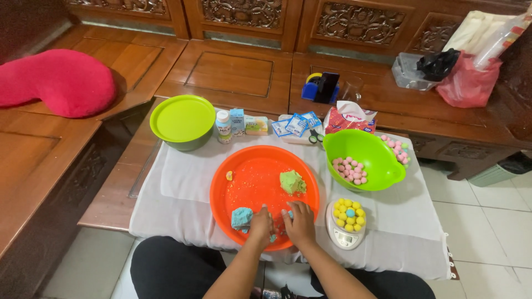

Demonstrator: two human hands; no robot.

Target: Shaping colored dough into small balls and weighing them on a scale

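Seen from the head camera, a seated person works dough on a round orange tray (249, 166) set on a white cloth (177, 182) over a low wooden table (111, 205). The left hand (261, 222) presses down on a lump of blue dough (242, 218) at the tray's near edge, fingers curled on its right side. The right hand (300, 222) lies just beside it, fingers bent over a small piece of blue dough (289, 214); whether it pinches that piece cannot be told. A lump of green dough (292, 182) sits toward the tray's right, apart from both hands, and a small yellow bit (229, 175) lies at the left.

Right of the tray, a small white scale (344, 235) carries yellow balls (349, 215) with one blue ball among them. Behind it, a lime-green bowl (368, 149) holds pink balls (350, 169). At the far left stands a covered green bowl (182, 120), with small cartons, packets and scissors (316, 137) lined beside it.
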